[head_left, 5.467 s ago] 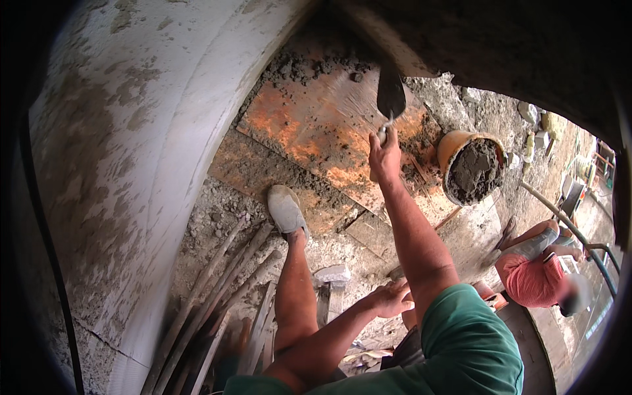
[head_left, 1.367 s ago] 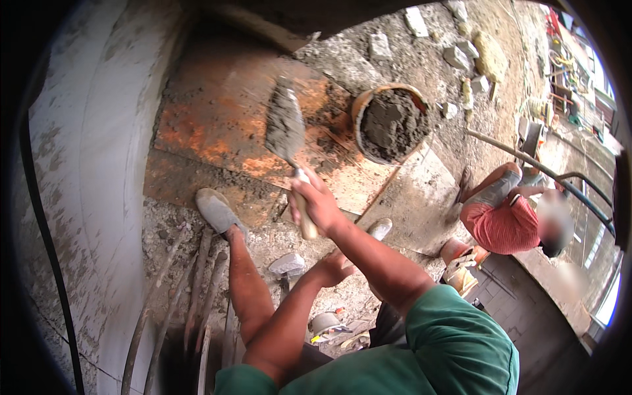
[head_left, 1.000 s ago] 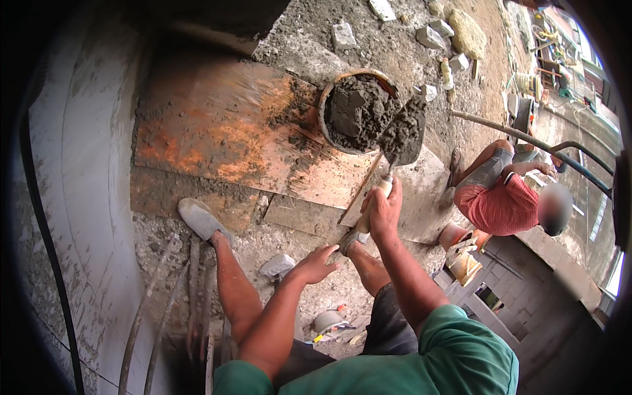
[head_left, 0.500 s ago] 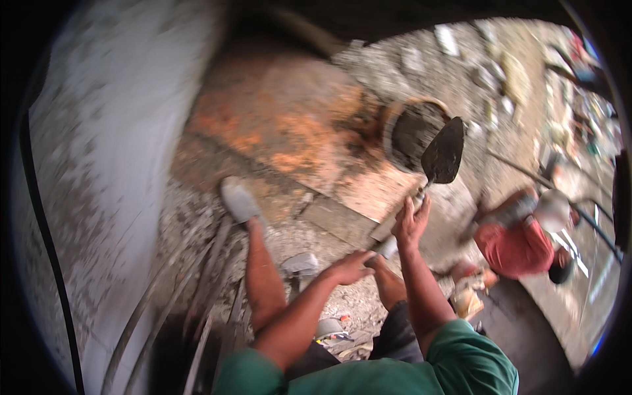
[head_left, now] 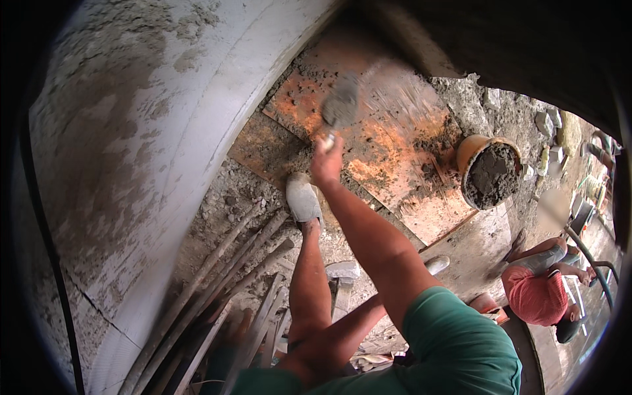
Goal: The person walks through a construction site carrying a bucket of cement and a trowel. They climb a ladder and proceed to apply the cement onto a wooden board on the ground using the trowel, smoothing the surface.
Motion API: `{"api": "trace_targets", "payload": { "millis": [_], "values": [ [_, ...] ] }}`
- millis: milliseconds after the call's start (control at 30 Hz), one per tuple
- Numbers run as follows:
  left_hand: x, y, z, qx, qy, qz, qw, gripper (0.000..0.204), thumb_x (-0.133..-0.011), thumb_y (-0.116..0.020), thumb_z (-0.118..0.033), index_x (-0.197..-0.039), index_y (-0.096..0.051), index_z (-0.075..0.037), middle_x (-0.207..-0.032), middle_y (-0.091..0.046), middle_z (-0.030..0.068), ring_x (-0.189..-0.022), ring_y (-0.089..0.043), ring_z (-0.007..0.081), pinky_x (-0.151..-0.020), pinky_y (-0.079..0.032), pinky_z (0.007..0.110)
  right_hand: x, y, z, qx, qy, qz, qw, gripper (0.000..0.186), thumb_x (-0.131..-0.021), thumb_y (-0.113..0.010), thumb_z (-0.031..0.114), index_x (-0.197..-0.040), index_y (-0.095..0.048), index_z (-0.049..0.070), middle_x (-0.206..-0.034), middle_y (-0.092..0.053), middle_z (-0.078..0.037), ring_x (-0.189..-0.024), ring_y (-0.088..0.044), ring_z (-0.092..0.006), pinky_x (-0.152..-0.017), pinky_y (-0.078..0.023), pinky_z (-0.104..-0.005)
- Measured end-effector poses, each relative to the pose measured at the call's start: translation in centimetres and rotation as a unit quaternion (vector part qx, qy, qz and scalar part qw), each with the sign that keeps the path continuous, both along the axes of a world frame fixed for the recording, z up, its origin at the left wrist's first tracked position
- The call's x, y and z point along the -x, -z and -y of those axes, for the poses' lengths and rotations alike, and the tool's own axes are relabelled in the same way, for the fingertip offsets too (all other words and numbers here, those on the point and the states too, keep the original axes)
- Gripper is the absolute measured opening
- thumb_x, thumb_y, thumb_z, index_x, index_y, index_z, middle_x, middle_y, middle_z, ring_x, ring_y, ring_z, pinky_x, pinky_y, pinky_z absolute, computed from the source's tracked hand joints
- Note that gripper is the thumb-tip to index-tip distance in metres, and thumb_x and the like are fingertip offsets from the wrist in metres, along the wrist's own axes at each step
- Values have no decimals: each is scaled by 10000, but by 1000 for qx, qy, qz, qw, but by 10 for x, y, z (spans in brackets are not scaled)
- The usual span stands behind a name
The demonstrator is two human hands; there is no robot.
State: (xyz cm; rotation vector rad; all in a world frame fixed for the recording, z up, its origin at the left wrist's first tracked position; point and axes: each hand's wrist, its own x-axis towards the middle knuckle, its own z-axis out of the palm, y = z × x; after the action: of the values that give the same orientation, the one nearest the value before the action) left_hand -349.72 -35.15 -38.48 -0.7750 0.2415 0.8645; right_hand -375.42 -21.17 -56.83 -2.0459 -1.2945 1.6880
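Note:
My right hand [head_left: 327, 161] is wrapped around the handle of a pointed trowel [head_left: 341, 99]. The blade, smeared by motion and coated in grey mortar, is above a worn orange-brown board [head_left: 388, 141] near the white wall. My right arm reaches up and to the left across the view. Beneath it passes my left forearm [head_left: 352, 329]; the left hand itself is hidden behind the right arm. A bucket [head_left: 469, 153] filled with grey mortar [head_left: 494, 174] stands at the board's right edge, apart from both hands.
A mortar-splashed white wall [head_left: 204, 99] rises on the left. Long poles [head_left: 217, 283] lean by its foot. My shoe [head_left: 303, 197] is on rubble beside the board. A person in a red shirt [head_left: 536, 293] crouches at right, near broken blocks [head_left: 545, 124] and a dark pipe [head_left: 592, 257].
My right hand has swung the trowel from beside the bucket leftward over the board. My left hand, visible by my knee before, is now hidden. The view has turned, shifting the bucket rightward.

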Motion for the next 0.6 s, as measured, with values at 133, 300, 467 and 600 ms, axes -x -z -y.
{"api": "trace_targets", "payload": {
  "millis": [133, 300, 467, 600],
  "values": [
    [15, -10, -1, -8, -16, -41, 999, 307, -1037, -596, -268, -1226, -632, -30, -1064, -672, -22, -1027, -568, 28, -915, -454, 239, 107, 1, -6, -10, 12, -98, 995, 279, -1019, -574, 213, -1201, -423, 63, -969, -585, -124, -804, -577, -214, -704, -488, -413],
    [51, -41, -24, 48, -48, 5, 998, 331, -1060, -544, -255, -1269, -607, -6, -1107, -667, 8, -1047, -585, 48, -941, -469, 231, 125, 21, -26, 7, 142, -173, 975, 232, -1000, -574, 169, -1150, -426, 71, -849, -581, -123, -685, -599, -256, -633, -505, -415],
    [6, 0, 4, -38, -23, -88, 995, 353, -1063, -524, -244, -1326, -558, -13, -1289, -610, 73, -1175, -557, 144, -993, -477, 339, 69, -28, -45, 109, 71, -306, 943, 166, -996, -547, 190, -1074, -425, 109, -656, -518, -69, -464, -519, -186, -400, -446, -342],
    [7, 0, -4, -117, 138, -133, 974, 476, -1017, -599, -268, -1388, -519, 20, -1433, -545, 140, -1293, -504, 202, -1046, -439, 379, -6, -71, -53, 173, 30, -320, 931, 157, -978, -547, 181, -1047, -434, 96, -661, -520, -73, -459, -518, -189, -408, -447, -338]
  ]
}}
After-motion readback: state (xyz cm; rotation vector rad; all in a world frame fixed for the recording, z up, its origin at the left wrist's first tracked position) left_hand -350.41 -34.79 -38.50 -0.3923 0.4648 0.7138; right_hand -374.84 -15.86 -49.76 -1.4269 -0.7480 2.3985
